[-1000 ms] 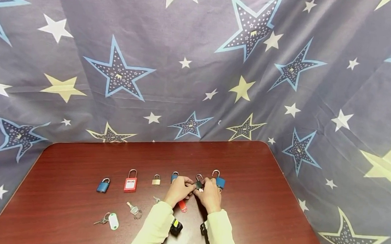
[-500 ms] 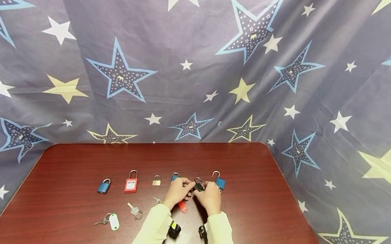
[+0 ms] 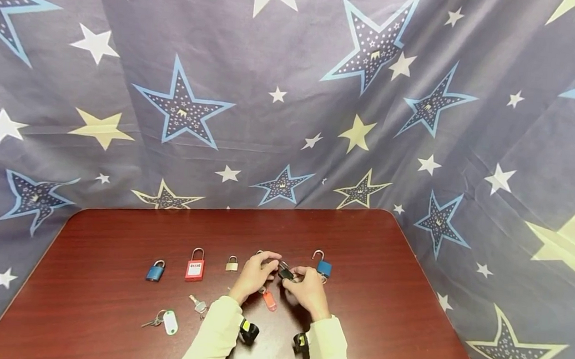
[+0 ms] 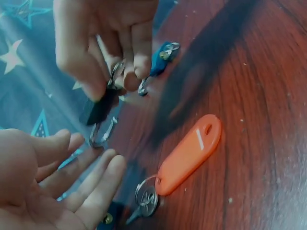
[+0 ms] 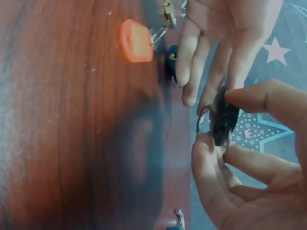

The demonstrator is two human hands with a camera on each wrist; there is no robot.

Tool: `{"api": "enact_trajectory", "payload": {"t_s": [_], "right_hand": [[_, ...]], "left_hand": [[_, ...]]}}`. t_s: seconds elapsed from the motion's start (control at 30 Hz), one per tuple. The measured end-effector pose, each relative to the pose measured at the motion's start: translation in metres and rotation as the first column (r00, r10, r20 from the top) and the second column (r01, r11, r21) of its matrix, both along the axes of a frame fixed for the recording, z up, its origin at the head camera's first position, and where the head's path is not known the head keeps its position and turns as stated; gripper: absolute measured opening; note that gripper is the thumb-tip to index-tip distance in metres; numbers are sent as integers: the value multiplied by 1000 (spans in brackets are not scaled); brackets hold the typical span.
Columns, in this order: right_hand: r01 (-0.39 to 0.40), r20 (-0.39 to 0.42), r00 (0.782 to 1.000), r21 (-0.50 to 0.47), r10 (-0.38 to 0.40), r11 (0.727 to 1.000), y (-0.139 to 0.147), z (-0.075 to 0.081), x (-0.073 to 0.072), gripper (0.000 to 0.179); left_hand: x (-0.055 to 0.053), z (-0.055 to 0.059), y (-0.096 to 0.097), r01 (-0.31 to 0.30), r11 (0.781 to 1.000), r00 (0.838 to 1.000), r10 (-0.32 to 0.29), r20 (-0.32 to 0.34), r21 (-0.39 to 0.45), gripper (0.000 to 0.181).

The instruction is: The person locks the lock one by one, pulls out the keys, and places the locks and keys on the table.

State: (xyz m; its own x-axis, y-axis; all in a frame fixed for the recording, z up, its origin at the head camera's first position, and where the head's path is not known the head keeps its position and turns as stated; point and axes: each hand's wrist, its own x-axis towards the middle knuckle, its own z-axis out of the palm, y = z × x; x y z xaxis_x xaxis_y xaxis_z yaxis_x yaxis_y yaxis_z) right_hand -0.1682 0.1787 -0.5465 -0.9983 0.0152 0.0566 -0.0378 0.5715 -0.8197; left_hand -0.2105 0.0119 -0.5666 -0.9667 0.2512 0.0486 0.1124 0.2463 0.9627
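My right hand [image 3: 310, 290] pinches a small black padlock [image 3: 286, 273] between thumb and fingers, with its shackle swung open. In the left wrist view a metal ring [image 4: 116, 72] shows at the padlock's keyhole end, among the right fingers. My left hand [image 3: 253, 274] has its fingers extended and spread, fingertips right by the shackle in the left wrist view. Below the hands lies an orange key tag [image 4: 189, 155] with a ring and key [image 4: 147, 203]. A blue padlock [image 4: 108, 218] is mostly hidden behind the left hand. Another blue padlock [image 3: 324, 269], shackle open, lies right of the right hand.
Along the left of the dark red table [image 3: 113, 239] lie a blue padlock [image 3: 154, 272], a red padlock [image 3: 194, 270] and a small brass padlock [image 3: 232, 265]. Nearer me are keys with a white-green tag [image 3: 170, 322] and another key [image 3: 199, 306]. Star-patterned cloth [image 3: 252, 116] hangs behind.
The right hand has tilted the black padlock and brought it slightly left and toward me. My left hand has spread its fingers and drawn left from the padlock, uncovering more of the orange tag.
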Motion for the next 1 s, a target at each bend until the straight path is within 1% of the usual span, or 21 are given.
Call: {"api": "enact_trajectory", "payload": {"t_s": [0.1,0.17,0.27,0.37,0.43,0.53,0.6,0.7,0.8,0.9,0.93,1.0], "right_hand": [[-26,7,1000,-82,27,996,3,0,1,26],[-45,9,999,-125,46,991,5,0,1,28],[-63,38,997,-195,72,979,6,2,2,30],[-80,61,993,-246,98,966,7,3,3,32],[-94,72,990,-284,119,954,7,3,3,33],[-118,67,987,-342,149,932,7,1,3,35],[-127,62,985,-385,163,914,7,0,4,36],[-131,61,982,-449,177,884,7,0,5,38],[-124,76,980,-495,185,860,6,-1,6,40],[-82,99,982,-530,158,844,4,-3,5,40],[-71,99,984,-539,147,839,2,-3,5,40],[-53,92,988,-556,125,829,-1,-4,6,39]], "left_hand": [[-2,0,-4,10,998,998,-14,59,62,24],[-3,-1,-6,17,997,998,-22,61,79,24],[-3,-1,-8,39,995,998,-44,53,89,26],[-2,-1,-9,20,995,997,-28,73,101,25],[-1,-2,-9,-11,994,995,0,102,111,22],[3,-3,-11,-53,991,988,34,151,123,19],[5,-3,-13,-54,990,984,31,173,133,21],[8,-3,-16,-44,985,982,11,190,167,25],[10,0,-18,-40,973,977,-10,213,229,28],[13,3,-17,-61,949,971,-15,238,310,29],[14,4,-16,-74,941,970,-9,243,331,29],[17,4,-14,-110,927,971,24,238,357,30]]}}
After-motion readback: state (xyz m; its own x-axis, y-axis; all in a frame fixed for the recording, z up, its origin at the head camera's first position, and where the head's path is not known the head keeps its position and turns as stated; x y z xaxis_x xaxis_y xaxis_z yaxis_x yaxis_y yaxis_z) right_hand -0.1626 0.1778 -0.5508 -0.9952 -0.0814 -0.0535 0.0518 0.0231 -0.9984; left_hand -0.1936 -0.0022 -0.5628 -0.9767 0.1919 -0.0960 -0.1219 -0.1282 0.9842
